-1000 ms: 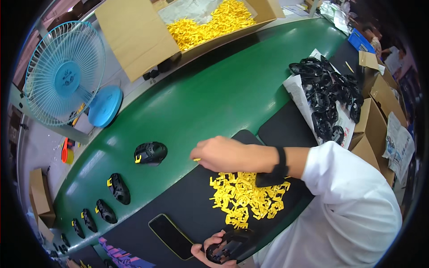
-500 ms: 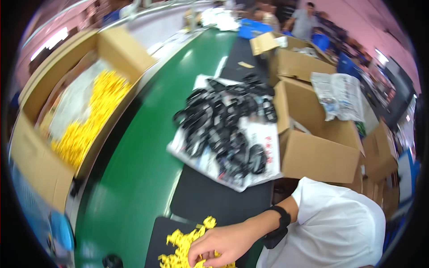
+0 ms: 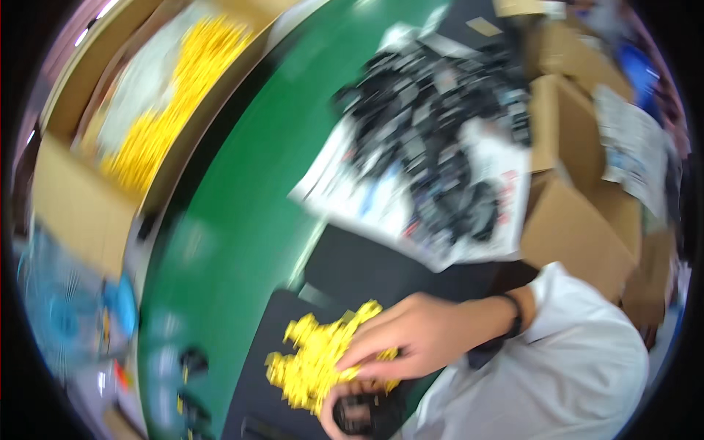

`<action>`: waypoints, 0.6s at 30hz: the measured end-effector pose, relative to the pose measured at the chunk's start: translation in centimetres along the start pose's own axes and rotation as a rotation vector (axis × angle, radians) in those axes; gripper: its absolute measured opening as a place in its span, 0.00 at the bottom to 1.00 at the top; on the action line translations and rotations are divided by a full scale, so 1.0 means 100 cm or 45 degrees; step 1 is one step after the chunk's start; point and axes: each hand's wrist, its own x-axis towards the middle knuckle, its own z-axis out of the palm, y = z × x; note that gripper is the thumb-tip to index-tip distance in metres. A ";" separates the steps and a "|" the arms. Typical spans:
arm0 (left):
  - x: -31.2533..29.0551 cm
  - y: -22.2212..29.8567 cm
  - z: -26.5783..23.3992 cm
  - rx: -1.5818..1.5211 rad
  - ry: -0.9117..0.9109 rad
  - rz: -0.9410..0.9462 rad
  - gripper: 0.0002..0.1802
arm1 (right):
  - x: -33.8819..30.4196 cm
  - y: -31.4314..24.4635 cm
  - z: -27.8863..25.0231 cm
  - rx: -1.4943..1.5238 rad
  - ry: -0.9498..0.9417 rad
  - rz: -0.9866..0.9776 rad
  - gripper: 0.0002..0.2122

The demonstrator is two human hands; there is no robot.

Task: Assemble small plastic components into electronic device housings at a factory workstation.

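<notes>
A heap of small yellow pieces [image 3: 308, 359] lies on a black mat [image 3: 253, 374] at the lower middle. My right hand [image 3: 422, 330], with a black band at the wrist, reaches over it from the right. Its fingers are curled together at the heap's near side, and what they pinch is hidden. Low at the picture's edge, my left hand [image 3: 331, 416] is partly in view, closed around a black coiled bundle [image 3: 356, 413] that looks like a cable. Farther off, many similar black bundles [image 3: 433, 147] are piled on a white printed plastic sheet [image 3: 337, 180].
A green belt [image 3: 242, 183] runs along the left of the mats. Beyond it stands a cardboard box [image 3: 81, 205] with many yellow pieces [image 3: 183, 81]. Open cartons [image 3: 579, 227] line the right. Several black items [image 3: 192, 363] lie on the belt at lower left.
The view has swung down and left, so the scene sits farther right. My left hand with the black bundle has come into view beside my right hand, which stays at the yellow heap.
</notes>
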 end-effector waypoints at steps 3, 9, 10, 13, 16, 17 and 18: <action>0.034 0.014 0.029 0.158 -0.191 0.808 0.28 | -0.003 -0.006 0.001 -0.109 0.045 -0.018 0.11; 0.041 0.013 0.035 0.459 -0.123 1.166 0.44 | -0.003 0.000 0.018 -0.171 -0.077 -0.250 0.12; 0.041 0.011 0.032 0.508 -0.102 1.195 0.45 | -0.004 0.000 0.019 -0.161 -0.073 -0.228 0.11; 0.041 0.011 0.028 0.624 -0.112 1.261 0.47 | -0.006 0.001 0.022 -0.177 -0.063 -0.191 0.11; 0.045 0.009 0.022 0.668 -0.137 1.300 0.49 | -0.003 0.004 0.025 -0.189 -0.093 -0.170 0.11; 0.047 0.008 0.020 0.646 -0.135 1.297 0.49 | -0.002 0.005 0.025 -0.175 -0.127 -0.161 0.11; 0.045 0.005 0.020 0.580 -0.108 1.269 0.51 | -0.002 0.005 0.026 -0.177 -0.129 -0.155 0.11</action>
